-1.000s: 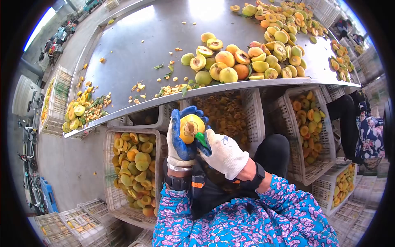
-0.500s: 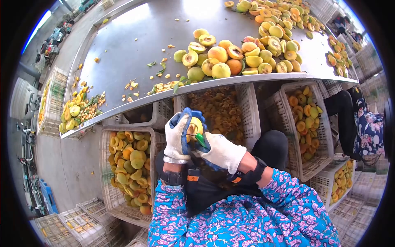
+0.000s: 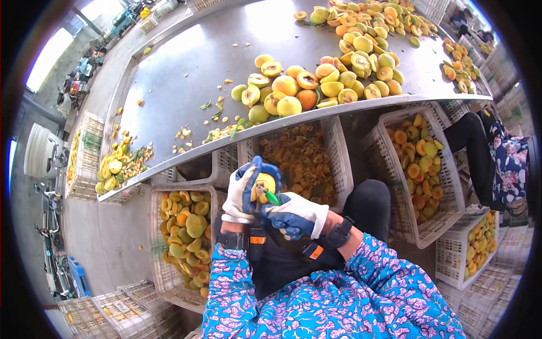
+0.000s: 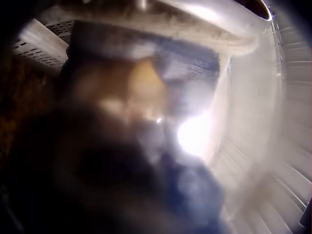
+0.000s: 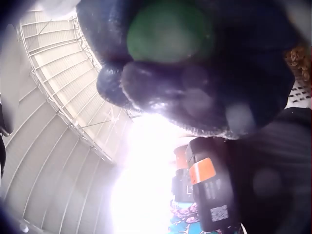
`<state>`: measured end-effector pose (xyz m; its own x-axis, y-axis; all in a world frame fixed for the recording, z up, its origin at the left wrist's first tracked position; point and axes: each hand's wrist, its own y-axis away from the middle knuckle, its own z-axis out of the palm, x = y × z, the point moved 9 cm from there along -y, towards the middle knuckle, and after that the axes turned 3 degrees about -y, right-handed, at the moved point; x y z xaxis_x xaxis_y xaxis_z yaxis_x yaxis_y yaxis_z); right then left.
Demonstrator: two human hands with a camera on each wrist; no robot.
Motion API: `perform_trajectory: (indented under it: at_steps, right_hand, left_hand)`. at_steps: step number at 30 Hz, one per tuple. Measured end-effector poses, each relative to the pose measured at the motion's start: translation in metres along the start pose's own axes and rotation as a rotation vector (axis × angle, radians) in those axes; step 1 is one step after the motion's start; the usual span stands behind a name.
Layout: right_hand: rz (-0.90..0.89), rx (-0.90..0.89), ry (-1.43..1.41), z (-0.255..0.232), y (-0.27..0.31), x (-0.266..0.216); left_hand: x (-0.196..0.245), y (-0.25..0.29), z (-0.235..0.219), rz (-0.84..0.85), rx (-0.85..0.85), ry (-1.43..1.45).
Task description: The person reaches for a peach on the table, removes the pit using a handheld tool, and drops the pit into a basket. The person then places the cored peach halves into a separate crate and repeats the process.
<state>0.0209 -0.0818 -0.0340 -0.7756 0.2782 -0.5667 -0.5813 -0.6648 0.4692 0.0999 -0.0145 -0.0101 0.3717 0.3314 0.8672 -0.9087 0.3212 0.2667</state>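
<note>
My left hand (image 3: 243, 192) curls round a round yellow cut fruit (image 3: 266, 182), brownish inside. My right hand (image 3: 293, 213) grips a green-handled tool (image 3: 272, 198).

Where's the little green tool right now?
In the head view, the green tool is gripped in the person's right hand, just below the middle, pointing at the yellow fruit in the left hand.

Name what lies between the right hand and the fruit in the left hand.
The head view shows a green-handled tool between right hand and fruit.
</note>
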Motion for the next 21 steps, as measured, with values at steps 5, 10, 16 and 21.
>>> perform_trajectory:
  at_steps: [5,10,16,21]
  right_hand:
    - [0.014,0.013,0.038,0.011,0.011,-0.011]
    - [-0.018,0.084,0.336,0.005,0.0,0.0]
    - [0.086,-0.128,-0.159,0.023,0.011,-0.003]
    - [0.093,-0.175,-0.239,0.03,0.014,0.003]
  left_hand:
    - [0.008,0.011,-0.001,0.25,0.069,0.135]
    - [0.012,0.011,0.0,0.129,-0.011,-0.026]
    - [0.019,0.007,0.006,0.16,-0.038,0.114]
    - [0.014,0.018,-0.002,0.317,0.01,0.118]
